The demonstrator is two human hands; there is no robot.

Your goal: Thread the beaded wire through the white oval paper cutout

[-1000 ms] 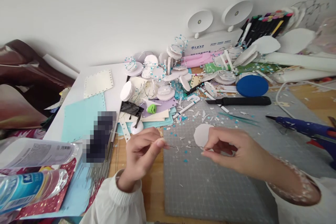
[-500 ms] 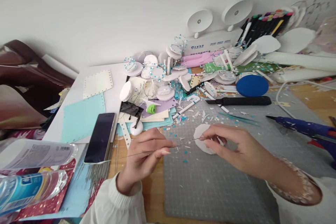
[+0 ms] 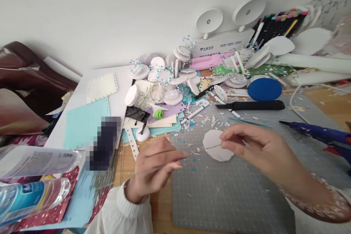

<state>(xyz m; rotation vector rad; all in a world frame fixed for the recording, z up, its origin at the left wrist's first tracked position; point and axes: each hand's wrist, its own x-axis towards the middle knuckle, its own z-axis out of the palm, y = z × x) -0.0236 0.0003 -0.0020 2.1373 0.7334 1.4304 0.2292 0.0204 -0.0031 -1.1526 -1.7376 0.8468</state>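
Note:
A thin twisted wire [image 3: 205, 148] is stretched between my two hands above the grey cutting mat [image 3: 219, 193]. My left hand [image 3: 156, 166] pinches its left part between thumb and fingers, and a faint tail of wire trails off to the left behind the hand. At the other end, my right hand [image 3: 252, 150] grips the wire between thumb and forefinger. Beneath the wire lies a white roughly round foam disc [image 3: 216, 144], partly covered by the right fingertips. Small blue and white scraps [image 3: 194, 169] are scattered around it.
A blue glue gun [image 3: 315, 131] lies at the right, with a black cutter knife [image 3: 252, 105] and a blue round lid [image 3: 264, 89] behind the mat. White discs with beaded wires [image 3: 164, 76] pile up at the back. Plastic bottles [image 3: 33, 195] stand at the left.
My right hand has moved slightly right, uncovering more of the foam disc and the wire. The left hand has shifted a little right, still pinching the wire.

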